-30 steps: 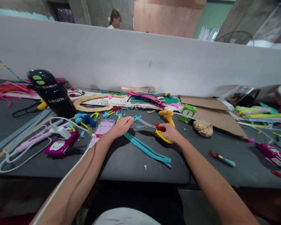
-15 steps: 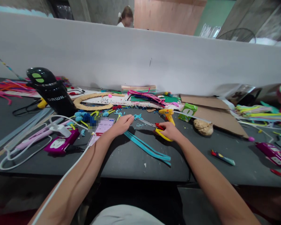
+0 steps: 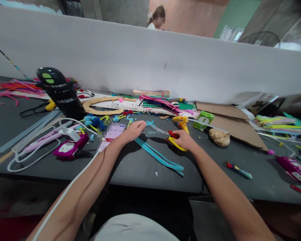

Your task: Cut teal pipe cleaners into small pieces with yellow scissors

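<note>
My left hand [image 3: 135,130] is closed in a pinch, with light-blue pipe cleaner [image 3: 149,124] showing at its fingertips. How much of it lies inside the fingers is hidden. In my right hand [image 3: 182,139] are scissors [image 3: 175,142] with red and yellow handles, their blades pointing left to the blue piece. Small blue clippings [image 3: 153,133] lie scattered on the table under the blades. Long light-blue pipe cleaners [image 3: 160,158] stretch over the table from below my left hand toward the lower right; whether that hand grips their upper ends, I cannot tell.
A phone [image 3: 112,134] showing a timer lies beside my left forearm, and a white cable crosses that arm. Farther left stand a black bottle [image 3: 67,100] and a purple power strip [image 3: 71,146]. Beyond my right hand are a yellow glue gun [image 3: 182,122], a green packet [image 3: 203,120] and cardboard [image 3: 237,129].
The whole view has shifted slightly, so things appear farther right. Both hands keep nearly the same pose, with the scissor blades still near the blue piece.
</note>
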Demonstrator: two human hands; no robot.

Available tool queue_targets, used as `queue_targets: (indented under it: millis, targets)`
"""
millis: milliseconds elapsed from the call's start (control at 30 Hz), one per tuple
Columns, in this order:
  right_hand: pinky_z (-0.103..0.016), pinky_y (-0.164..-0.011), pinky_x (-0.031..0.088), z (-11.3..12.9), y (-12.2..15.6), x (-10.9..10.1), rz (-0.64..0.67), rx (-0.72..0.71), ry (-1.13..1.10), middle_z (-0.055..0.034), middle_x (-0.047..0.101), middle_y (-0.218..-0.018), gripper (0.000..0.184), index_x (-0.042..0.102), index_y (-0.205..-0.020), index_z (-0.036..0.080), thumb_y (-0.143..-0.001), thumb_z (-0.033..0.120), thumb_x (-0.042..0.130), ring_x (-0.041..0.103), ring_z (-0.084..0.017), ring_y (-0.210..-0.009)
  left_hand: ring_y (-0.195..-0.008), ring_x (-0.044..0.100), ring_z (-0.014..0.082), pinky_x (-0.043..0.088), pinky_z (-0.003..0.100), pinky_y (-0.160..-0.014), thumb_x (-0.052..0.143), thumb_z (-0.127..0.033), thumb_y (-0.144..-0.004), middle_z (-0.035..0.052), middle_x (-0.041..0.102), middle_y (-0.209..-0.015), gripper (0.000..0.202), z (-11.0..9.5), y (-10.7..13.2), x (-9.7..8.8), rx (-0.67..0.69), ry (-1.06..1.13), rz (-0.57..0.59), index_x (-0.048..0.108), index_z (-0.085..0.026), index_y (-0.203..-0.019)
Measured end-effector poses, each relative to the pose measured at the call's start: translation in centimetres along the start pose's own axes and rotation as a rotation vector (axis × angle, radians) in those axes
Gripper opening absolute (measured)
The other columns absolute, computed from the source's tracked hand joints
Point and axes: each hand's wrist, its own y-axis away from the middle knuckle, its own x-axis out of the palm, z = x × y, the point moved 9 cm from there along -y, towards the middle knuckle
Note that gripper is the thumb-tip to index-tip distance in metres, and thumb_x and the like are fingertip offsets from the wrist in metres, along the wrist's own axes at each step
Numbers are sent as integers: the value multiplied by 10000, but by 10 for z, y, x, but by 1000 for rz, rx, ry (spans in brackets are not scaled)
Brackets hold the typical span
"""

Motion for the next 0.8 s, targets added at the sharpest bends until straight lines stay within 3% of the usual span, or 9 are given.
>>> queue_targets:
  millis: [200, 433, 800]
  targets:
    - [-270, -528, 242, 7, -1, -3, -10, -30, 39, 24, 369, -586, 336, 507, -596, 178, -733, 461, 626, 315, -120, -582, -648, 405, 128, 311, 278, -634, 353, -427, -969, -31, 424, -660, 381, -2, 0, 1, -2, -10, 8, 414, -189, -678]
    - [-256, -517, 247, -4, 0, -1, -18, 25, -29, 25, 408, -612, 375, 556, -655, 169, -707, 525, 663, 338, -119, -597, -611, 380, 121, 305, 279, -609, 364, -416, -964, -36, 403, -626, 382, -4, 0, 1, -19, 80, 14, 402, -193, -656]
    - [-260, -522, 240, -1, -1, 0, 2, -20, 12, 25, 388, -597, 384, 542, -627, 173, -738, 532, 623, 321, -120, -589, -586, 358, 120, 300, 276, -580, 373, -435, -951, -36, 395, -614, 382, -3, 0, 3, -41, 112, 30, 406, -195, -656]
